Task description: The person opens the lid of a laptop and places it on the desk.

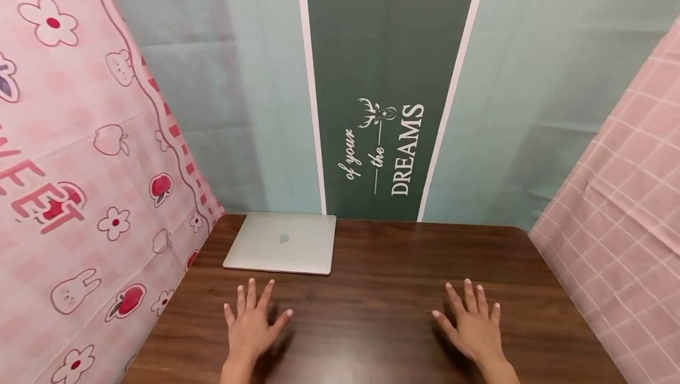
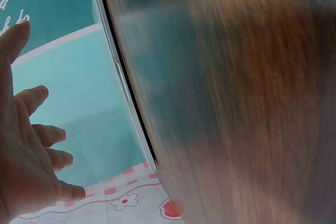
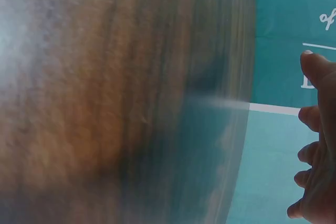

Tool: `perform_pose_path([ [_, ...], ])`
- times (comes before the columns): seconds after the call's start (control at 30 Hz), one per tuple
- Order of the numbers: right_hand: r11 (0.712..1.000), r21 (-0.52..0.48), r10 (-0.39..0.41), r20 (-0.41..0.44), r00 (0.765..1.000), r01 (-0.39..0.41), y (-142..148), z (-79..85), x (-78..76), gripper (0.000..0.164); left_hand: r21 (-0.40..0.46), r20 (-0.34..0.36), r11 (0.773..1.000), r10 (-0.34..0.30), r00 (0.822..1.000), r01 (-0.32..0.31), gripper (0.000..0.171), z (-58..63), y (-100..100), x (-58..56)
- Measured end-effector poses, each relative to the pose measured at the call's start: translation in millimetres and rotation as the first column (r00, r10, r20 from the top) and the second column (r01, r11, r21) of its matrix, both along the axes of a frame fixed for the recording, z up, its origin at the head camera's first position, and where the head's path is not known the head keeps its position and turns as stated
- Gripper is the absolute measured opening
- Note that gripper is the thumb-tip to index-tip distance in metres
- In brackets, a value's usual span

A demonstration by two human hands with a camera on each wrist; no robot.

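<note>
A closed silver laptop [image 1: 297,248] with an apple logo on its lid lies at the back left of the brown wooden table [image 1: 393,289]. Just in front of it is my left hand [image 1: 251,328], palm down with fingers spread, holding nothing. In the left wrist view the laptop's thin edge [image 2: 123,80] shows beyond the left hand's fingers [image 2: 50,135], with a gap between them. My right hand [image 1: 475,331] is over the table's right side, its fingers likewise spread and holding nothing. The right wrist view shows the right hand's fingers [image 3: 310,121] apart from the tabletop.
A pale blue and dark green cloth [image 1: 393,48] with white lettering hangs behind the table. Pink patterned cloth [image 1: 106,183] closes off the left side, and pink checked cloth [image 1: 627,195] the right. The laptop sits along the table's back edge.
</note>
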State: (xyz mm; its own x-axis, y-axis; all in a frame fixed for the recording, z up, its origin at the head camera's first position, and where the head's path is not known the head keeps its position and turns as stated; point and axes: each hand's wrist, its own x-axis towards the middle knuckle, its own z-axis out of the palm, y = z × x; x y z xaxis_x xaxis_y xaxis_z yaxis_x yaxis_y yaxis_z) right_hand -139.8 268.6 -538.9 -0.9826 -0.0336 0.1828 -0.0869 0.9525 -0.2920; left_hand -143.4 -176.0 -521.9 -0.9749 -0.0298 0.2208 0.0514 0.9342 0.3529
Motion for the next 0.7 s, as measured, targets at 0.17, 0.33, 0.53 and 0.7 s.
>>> perform_pose_path([
  [0.17,0.999,0.045,0.012,-0.025,1.000,-0.011,-5,-5.7,1.5,0.071,0.002,-0.012,1.000,0.023,1.000,-0.023,0.074,-0.6,-1,-1.4],
  [0.33,0.996,0.079,0.042,-0.059,0.997,-0.037,-9,-9.1,4.9,0.065,0.019,-0.007,0.999,0.051,0.999,-0.051,0.066,-0.3,-2,2.4],
  [0.53,0.998,0.030,0.057,-0.144,0.988,-0.053,-17,-2.0,-0.6,0.060,0.039,-0.034,0.998,0.048,0.998,-0.047,0.058,0.4,-3,1.1],
  [0.7,0.996,-0.070,0.040,-0.156,0.987,-0.051,-29,3.4,-6.6,0.060,0.082,-0.030,0.995,0.056,0.998,-0.054,0.054,-1.6,-6,-1.3],
])
